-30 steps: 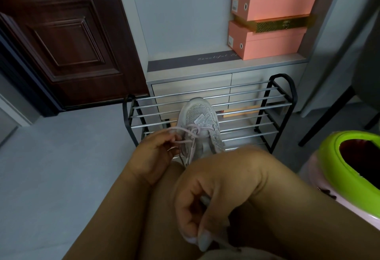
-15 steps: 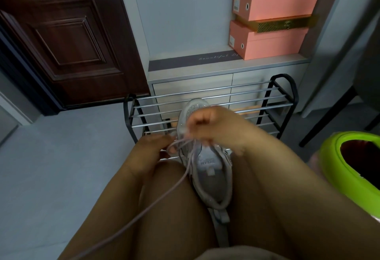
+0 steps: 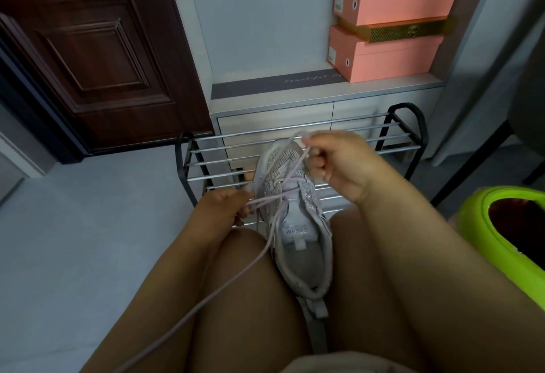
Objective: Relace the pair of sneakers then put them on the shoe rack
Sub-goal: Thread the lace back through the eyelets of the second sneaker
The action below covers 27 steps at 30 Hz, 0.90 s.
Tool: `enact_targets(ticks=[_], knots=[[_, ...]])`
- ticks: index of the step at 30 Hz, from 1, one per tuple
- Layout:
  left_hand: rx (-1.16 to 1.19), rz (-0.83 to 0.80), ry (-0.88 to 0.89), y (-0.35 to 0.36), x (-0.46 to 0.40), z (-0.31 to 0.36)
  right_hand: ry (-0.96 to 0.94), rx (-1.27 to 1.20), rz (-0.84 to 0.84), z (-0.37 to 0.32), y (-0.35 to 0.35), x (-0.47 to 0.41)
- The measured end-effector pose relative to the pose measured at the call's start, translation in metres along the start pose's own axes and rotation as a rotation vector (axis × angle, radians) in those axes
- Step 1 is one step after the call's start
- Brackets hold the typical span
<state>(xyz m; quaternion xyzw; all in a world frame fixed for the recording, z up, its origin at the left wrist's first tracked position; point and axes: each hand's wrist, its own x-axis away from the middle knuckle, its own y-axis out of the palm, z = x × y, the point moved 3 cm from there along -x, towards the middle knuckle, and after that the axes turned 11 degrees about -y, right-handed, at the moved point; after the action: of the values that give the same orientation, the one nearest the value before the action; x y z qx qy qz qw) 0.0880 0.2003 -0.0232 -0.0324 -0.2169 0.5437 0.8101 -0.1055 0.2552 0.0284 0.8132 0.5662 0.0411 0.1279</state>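
Head view: both hands, left (image 3: 228,206), right (image 3: 339,163), pinch lace (image 3: 265,251) of sneaker (image 3: 295,219).

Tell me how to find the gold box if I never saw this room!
Look above the metal shoe rack to the pale cabinet behind it, then to the stack of boxes on its right end. The gold box is the thin one sandwiched between pink boxes. It is the only shiny one with a mesh pattern.

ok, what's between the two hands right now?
Head view: the sneaker's laced forefoot, with the lace running from left hand across to right hand.
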Motion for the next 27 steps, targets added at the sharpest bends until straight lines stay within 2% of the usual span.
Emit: enact_targets(ticks=[3,7,11,17,19,21,24,27], knots=[[-0.107,-0.021,0.048,-0.008,-0.005,0.005,-0.037,-0.227,0.067,-0.024,-0.015,0.001],[-0.134,-0.031,0.075,-0.035,-0.014,0.022,-0.152,-0.18,0.186,-0.047,-0.038,0.006],[-0.341,-0.071,0.158,-0.048,-0.009,0.05,-0.173,-0.03,0.229,-0.051,-0.038,0.015],[-0.467,-0.319,0.284,-0.007,0.017,0.09,-0.152,0.052,0.058,-0.041,-0.005,0.022],[-0.484,-0.358,0.349,0.014,0.024,0.096,-0.141,0.028,-0.004,-0.039,0.006,0.025],[-0.451,-0.362,0.391,0.031,0.029,0.101,-0.124,-0.011,0.015,-0.036,0.008,0.025],[-0.245,-0.369,0.323,0.037,0.028,0.107,-0.108,-0.025,0.168,-0.033,-0.003,0.02],[-0.053,-0.381,0.299,0.03,0.02,0.111,-0.142,-0.247,0.237,-0.031,-0.014,0.018]])
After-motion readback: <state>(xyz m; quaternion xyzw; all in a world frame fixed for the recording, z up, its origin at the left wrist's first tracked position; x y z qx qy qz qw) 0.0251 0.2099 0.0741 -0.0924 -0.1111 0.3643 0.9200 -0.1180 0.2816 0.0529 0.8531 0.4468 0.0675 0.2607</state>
